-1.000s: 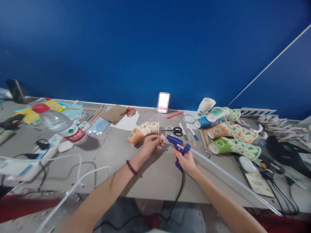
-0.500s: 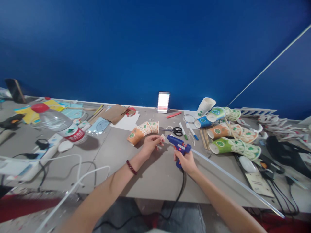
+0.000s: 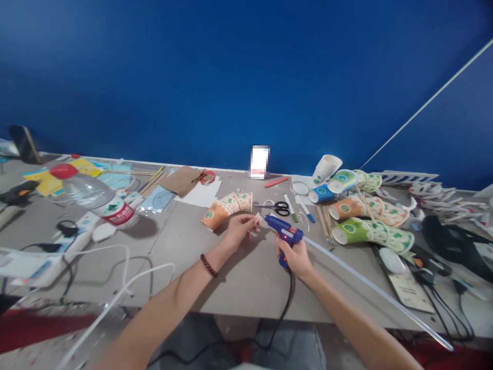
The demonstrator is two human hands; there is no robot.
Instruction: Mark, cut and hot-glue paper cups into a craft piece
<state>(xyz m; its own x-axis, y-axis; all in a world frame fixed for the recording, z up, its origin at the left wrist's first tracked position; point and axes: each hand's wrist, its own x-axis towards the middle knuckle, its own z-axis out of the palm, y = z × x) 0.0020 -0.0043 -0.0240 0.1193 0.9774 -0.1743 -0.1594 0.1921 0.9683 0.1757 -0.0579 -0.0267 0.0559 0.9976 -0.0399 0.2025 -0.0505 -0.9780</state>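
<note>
My right hand [image 3: 295, 255] grips a blue hot glue gun [image 3: 283, 228] by its handle, and a small red light shows on its body. A long translucent glue stick [image 3: 377, 290] runs out of its back end towards the lower right. The nozzle points left, right by the fingertips of my left hand [image 3: 242, 229]. Those fingers pinch a small whitish piece [image 3: 258, 218], too small to make out. Just behind my left hand lies a joined row of orange patterned paper cups [image 3: 226, 209]. Black-handled scissors [image 3: 280, 208] lie beyond the glue gun.
More joined paper cups [image 3: 356, 231] lie at the right, near markers [image 3: 290, 208] and wooden sticks [image 3: 324, 221]. At the left are a plastic bottle [image 3: 96, 198], a power strip [image 3: 57, 257] and brown cardboard [image 3: 187, 181]. A black cord [image 3: 285, 303] hangs over the table's front edge.
Both hands stay nearly in place. The glue gun has tipped very slightly, and the far end of its glue stick has shifted a little right and down.
</note>
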